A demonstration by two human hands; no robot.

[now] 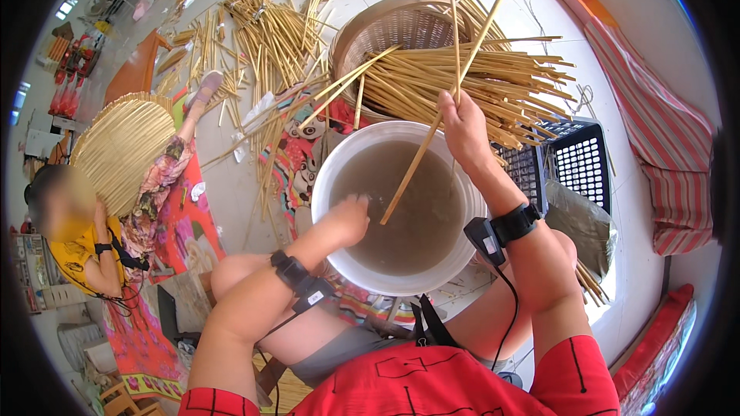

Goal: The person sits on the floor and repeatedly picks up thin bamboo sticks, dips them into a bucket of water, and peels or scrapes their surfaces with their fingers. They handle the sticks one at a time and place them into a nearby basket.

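Note:
My right hand (465, 129) is closed around two long yellow stalks (483, 29). The thicker one slants down over a white bucket (323, 260), its lower end above the murky brown water (416, 243). Inside the bucket's left rim, low over the water, is my left hand (345, 219). Its fingers look bent but are smeared by motion, so whether they hold anything is unclear. Just beyond the bucket, a thick pile of similar stalks (470, 81) lies across a round wicker basket (358, 35). Both wrists carry black strapped devices.
A black plastic crate (582, 158) stands to the right of the bucket, with a grey plastic bag (578, 219) beside it. Bundled stalks (266, 31) lie on the tiled floor. At left, a seated person (81, 254) holds a round panel of stalks (127, 150). Striped cloth (655, 139) hangs at right.

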